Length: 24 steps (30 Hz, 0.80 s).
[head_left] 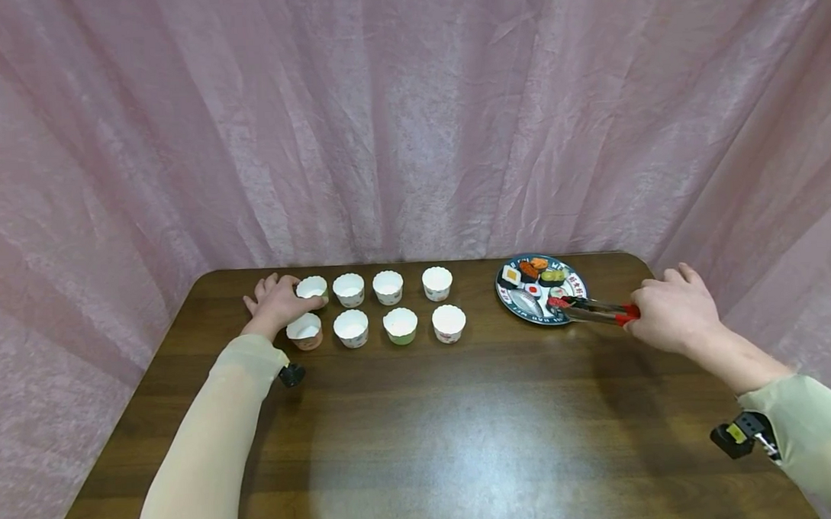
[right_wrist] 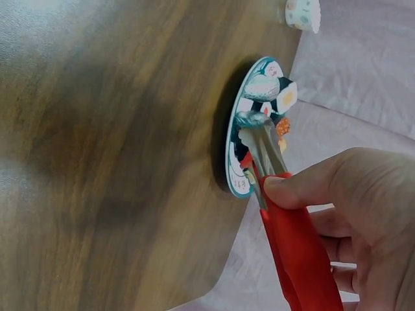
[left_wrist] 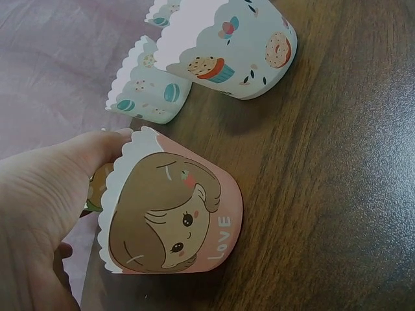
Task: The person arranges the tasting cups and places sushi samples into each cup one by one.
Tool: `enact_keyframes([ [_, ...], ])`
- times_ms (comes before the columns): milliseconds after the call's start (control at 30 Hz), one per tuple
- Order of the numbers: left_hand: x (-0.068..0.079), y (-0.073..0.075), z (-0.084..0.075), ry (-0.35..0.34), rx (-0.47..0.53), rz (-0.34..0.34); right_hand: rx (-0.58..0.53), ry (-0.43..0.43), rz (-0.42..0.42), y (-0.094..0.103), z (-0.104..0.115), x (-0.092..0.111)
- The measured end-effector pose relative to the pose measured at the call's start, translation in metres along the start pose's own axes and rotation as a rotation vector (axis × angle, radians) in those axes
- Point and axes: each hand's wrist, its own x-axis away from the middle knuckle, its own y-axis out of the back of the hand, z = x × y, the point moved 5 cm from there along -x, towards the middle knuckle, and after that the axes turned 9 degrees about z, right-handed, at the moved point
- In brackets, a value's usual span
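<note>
Eight paper cups (head_left: pixel 388 289), 2 rows of 4, stand nr the far edge of the wooden surface (head_left: pixel 394 428), left of ctr. L hand (head_left: pixel 275 306), nr the far-left corner, holds the back-row end cup (head_left: pixel 312 287), thumb along its front. R hand (head_left: pixel 675 311) grips red-handled tongs (right_wrist: pixel 292 240), tips at a red sushi piece (head_left: pixel 555 302) on the plate (head_left: pixel 576 286), nr the far edge twd the far-right corner; can't tell if pinched. Wide gap btwn plate & cups; broad stretch from front row to near edge.

sleeves (head_left: pixel 202 442) — long, pale green | right wrist mount (head_left: pixel 726 442) — black, yellow patch (head_left: pixel 736 433), silvery fitting (head_left: pixel 765 445)
</note>
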Motion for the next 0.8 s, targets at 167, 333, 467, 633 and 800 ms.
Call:
enact_keyframes([
  [167, -0.0005, 0.0006, 0.0013, -0.004, 0.013, -0.003, -0.002, 0.000, -0.041, -0.0008, 0.0023, 0.0016],
  [333, -0.0029, 0.0001, 0.0040, -0.011, 0.021, 0.005, -0.001, 0.003, -0.100, 0.0003, 0.0027, 0.0042],
  [467, -0.0019, 0.0000, 0.0021, -0.007, 0.015, -0.003, 0.000, -0.001, -0.141, 0.0019, -0.0003, 0.0074],
  [633, -0.0029, 0.0005, 0.0017, -0.012, 0.010, 0.002, -0.002, 0.002, -0.194, 0.0035, -0.0026, 0.0090],
  [800, -0.0034, -0.0002, 0.0021, -0.009, 0.009, 0.004, 0.005, 0.009, -0.228, 0.0041, -0.0034, 0.0099],
])
